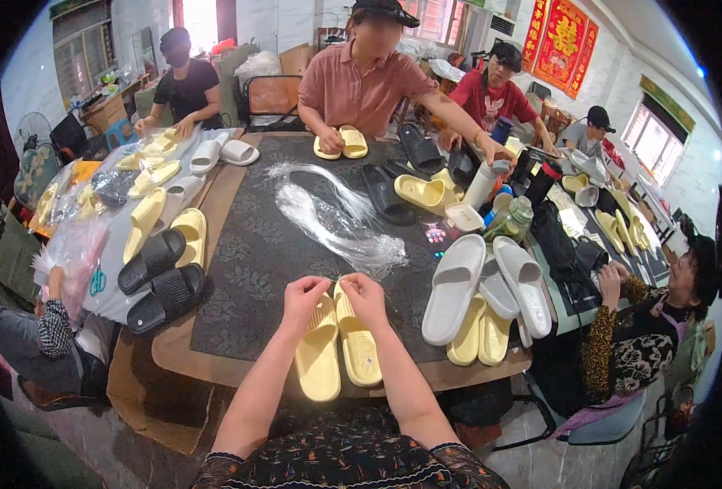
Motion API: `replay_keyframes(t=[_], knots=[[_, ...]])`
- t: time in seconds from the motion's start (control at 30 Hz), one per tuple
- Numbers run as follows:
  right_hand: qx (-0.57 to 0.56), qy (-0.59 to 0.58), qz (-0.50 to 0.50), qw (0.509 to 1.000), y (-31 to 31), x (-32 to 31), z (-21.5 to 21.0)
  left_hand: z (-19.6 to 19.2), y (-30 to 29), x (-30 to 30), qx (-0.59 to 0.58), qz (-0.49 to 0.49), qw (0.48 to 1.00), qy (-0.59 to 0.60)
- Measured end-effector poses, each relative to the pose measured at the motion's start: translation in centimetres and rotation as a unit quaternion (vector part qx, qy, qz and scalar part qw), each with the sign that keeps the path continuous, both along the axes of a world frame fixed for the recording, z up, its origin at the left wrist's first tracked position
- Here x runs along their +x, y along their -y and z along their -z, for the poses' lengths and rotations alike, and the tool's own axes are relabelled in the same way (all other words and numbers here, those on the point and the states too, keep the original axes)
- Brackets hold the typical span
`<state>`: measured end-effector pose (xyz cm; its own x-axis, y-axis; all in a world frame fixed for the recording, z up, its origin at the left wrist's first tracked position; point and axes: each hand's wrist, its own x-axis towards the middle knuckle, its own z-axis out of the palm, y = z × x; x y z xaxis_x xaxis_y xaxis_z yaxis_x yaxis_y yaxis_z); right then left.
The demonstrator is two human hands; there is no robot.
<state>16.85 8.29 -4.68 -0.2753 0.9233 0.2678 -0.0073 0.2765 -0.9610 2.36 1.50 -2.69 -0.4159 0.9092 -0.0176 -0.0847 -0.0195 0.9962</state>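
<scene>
A pair of pale yellow slide slippers lies side by side at the table's near edge, the left slipper [318, 359] and the right slipper [361, 350] with their heels toward me. Over the strap end of the left one, my left hand [304, 303] is closed in a pinch. My right hand [364, 301] pinches likewise above the right slipper's strap, fingertips close to the left hand's. Whatever is between the fingers is too small to make out. Just beyond my hands, a bundle of thin clear plastic strands [328, 224] is spread on the dark patterned table cover [247, 269].
Black slippers [165, 297] and yellow ones lie to my left, grey slippers [454, 289] to my right. A green-lidded jar [514, 218] and a white bottle [483, 183] stand at the back right. Co-workers sit around; one person [369, 73] stands opposite, reaching rightward.
</scene>
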Motion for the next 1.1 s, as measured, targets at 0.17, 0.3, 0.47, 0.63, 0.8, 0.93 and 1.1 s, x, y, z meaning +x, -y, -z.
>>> replay_keyframes(t=[0.17, 0.3, 0.47, 0.63, 0.8, 0.93, 1.1], knots=[[-0.028, 0.013, -0.022, 0.999, 0.1, -0.4, 0.2, 0.6, 0.0, -0.3, 0.0, 0.027, 0.999, -0.045], [-0.016, -0.012, 0.005, 1.0, -0.4, -0.1, 1.0, 0.5, -0.2, -0.1, -0.006, 0.002, 1.0, 0.029], [-0.022, 0.073, -0.025, 0.997, 0.0, 0.0, 0.0, 1.8, -0.5, -0.4, 0.002, 0.044, 0.996, -0.081], [-0.001, 0.073, -0.034, 0.997, 0.2, 0.0, -0.3, 0.1, 0.1, -0.4, -0.02, -0.004, 0.999, -0.033], [-0.018, 0.028, -0.007, 0.999, 0.0, 0.4, -0.1, 0.4, -0.2, -0.1, -0.013, 0.055, 0.997, -0.057], [-0.03, 0.013, 0.017, 0.999, 0.3, -0.1, -0.6, -0.2, 0.1, -0.2, -0.008, 0.018, 1.0, -0.014], [0.173, 0.038, 0.067, 0.982, 1.1, 0.2, -2.5, 0.2, -0.1, -0.4, -0.002, -0.006, 1.0, 0.001]])
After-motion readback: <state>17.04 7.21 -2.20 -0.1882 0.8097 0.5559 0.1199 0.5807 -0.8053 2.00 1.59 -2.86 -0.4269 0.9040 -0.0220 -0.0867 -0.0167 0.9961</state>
